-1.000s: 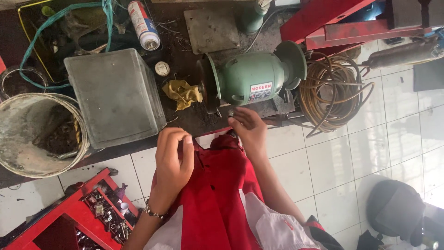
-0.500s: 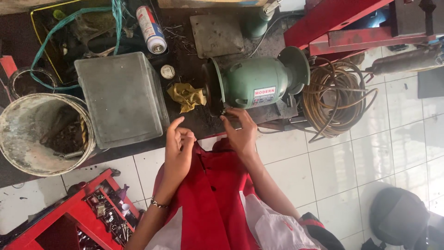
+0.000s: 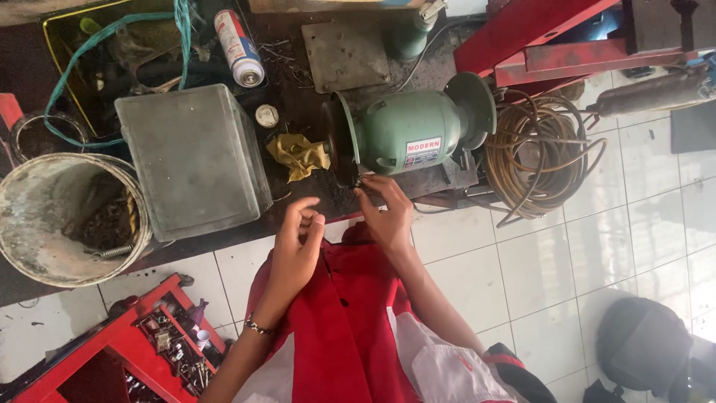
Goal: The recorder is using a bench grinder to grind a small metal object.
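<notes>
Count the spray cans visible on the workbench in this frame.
1. A single spray can lies on its side at the top of the bench, above the grey metal box. Others may be hidden in the clutter nearby.

Bench grinder [image 3: 418, 134] on the desk [image 3: 298, 142], coiled hose [image 3: 544, 153] just right of it, crumpled rag [image 3: 298, 155] just left. Metal box [image 3: 190, 160] further left, then a bucket [image 3: 52, 224] at the desk's left end. Spray can [image 3: 239, 46] behind the box. Tool tray [image 3: 149, 351] on the floor below the bucket.
</notes>
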